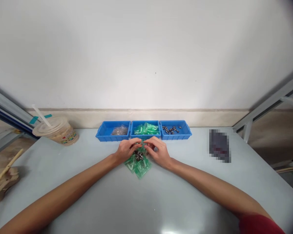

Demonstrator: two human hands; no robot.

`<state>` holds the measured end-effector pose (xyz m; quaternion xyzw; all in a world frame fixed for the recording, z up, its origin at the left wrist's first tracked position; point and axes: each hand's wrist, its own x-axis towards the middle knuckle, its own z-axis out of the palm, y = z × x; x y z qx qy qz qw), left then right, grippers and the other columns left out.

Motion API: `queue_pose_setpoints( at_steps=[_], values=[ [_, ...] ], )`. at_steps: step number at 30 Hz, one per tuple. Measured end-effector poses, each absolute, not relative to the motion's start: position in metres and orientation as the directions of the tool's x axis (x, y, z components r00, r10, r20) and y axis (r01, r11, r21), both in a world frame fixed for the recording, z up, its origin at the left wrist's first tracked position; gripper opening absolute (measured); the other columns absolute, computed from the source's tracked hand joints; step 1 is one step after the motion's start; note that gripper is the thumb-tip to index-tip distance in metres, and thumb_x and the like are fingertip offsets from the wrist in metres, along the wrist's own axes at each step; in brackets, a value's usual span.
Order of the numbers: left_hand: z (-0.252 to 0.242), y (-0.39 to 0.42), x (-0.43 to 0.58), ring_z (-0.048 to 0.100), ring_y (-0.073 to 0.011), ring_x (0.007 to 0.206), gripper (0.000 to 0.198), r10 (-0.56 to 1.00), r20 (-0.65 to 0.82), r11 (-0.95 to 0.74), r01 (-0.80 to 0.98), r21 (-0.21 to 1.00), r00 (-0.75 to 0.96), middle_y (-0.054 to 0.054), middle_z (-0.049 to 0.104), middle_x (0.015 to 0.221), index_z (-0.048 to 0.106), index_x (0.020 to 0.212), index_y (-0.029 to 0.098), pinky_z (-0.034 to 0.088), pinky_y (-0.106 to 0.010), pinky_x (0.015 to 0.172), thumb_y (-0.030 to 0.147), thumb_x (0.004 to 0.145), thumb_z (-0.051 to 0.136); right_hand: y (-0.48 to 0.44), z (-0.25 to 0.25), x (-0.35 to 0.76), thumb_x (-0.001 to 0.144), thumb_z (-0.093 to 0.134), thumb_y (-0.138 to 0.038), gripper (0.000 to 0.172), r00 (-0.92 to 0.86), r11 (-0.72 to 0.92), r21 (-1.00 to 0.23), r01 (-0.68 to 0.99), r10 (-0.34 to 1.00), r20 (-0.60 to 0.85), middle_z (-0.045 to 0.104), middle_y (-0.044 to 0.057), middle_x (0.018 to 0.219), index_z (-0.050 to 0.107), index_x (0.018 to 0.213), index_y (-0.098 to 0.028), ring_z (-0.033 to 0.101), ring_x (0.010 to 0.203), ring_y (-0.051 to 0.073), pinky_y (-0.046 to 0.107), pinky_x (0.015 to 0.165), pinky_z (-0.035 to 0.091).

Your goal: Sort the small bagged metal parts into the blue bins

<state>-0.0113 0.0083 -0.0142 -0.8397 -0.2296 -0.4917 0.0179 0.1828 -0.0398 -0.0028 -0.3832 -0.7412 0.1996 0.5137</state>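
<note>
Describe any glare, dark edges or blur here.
Head view throughout: white glare on the smooth pale-grey tabletop at bottom; dark, blurred top-right corner; a pixelated dark patch at right; soft detail on the small black-and-silver parts among green plastic bags.

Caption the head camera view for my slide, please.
Left fingers and right fingers nearly meet by green packets and small metallic parts, in front of three blue trays.

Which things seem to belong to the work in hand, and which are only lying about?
Likely in use:
green packets
small dark parts
blue trays

Probably just lying about:
lidded cup
pixelated dark item
pale stick
</note>
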Motion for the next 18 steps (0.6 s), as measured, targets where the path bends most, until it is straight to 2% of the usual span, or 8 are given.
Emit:
queue_pose_setpoints(
  at_steps=[3,7,15,18],
  values=[
    [-0.014,0.009,-0.012,0.071,-0.0121,0.065,0.019,0.382,0.815,-0.895,0.394,0.209,0.436,-0.002,0.075,0.08,0.064,0.104,0.019,0.053,-0.019,0.059,0.03,0.094,0.052,-0.039,-0.003,0.182,0.091,0.056,-0.027,0.015,-0.2,0.622,-0.694,0.362,0.779,0.594,0.058,0.003,0.076,0.067,0.099,-0.02,0.054,0.066,0.014,0.027,0.059,0.046],
    [-0.014,0.008,-0.011,0.07,-0.0106,0.061,0.017,0.336,0.831,-0.911,0.377,0.167,0.444,-0.001,0.075,0.078,0.063,0.102,0.019,0.051,-0.018,0.059,0.03,0.095,0.052,-0.038,-0.004,0.182,0.091,0.057,-0.027,0.015,-0.218,0.636,-0.7,0.325,0.77,0.599,0.059,0.003,0.078,0.067,0.098,-0.019,0.054,0.066,0.014,0.026,0.059,0.046],
    [-0.006,0.005,-0.009,0.069,-0.0098,0.063,0.019,0.326,0.816,-0.921,0.354,0.161,0.478,-0.003,0.075,0.082,0.06,0.102,0.017,0.053,-0.018,0.061,0.032,0.096,0.049,-0.041,-0.002,0.182,0.09,0.057,-0.025,0.012,-0.196,0.615,-0.72,0.323,0.787,0.585,0.058,0.002,0.074,0.066,0.094,-0.018,0.053,0.066,0.014,0.026,0.058,0.044],
    [-0.003,0.006,-0.008,0.07,-0.0103,0.068,0.021,0.3,0.809,-0.935,0.323,0.145,0.506,-0.005,0.074,0.085,0.06,0.103,0.015,0.053,-0.017,0.061,0.033,0.094,0.054,-0.042,0.0,0.182,0.091,0.056,-0.025,0.01,-0.146,0.568,-0.755,0.328,0.82,0.553,0.057,0.002,0.075,0.063,0.091,-0.018,0.051,0.065,0.013,0.026,0.058,0.042]
  ],
)
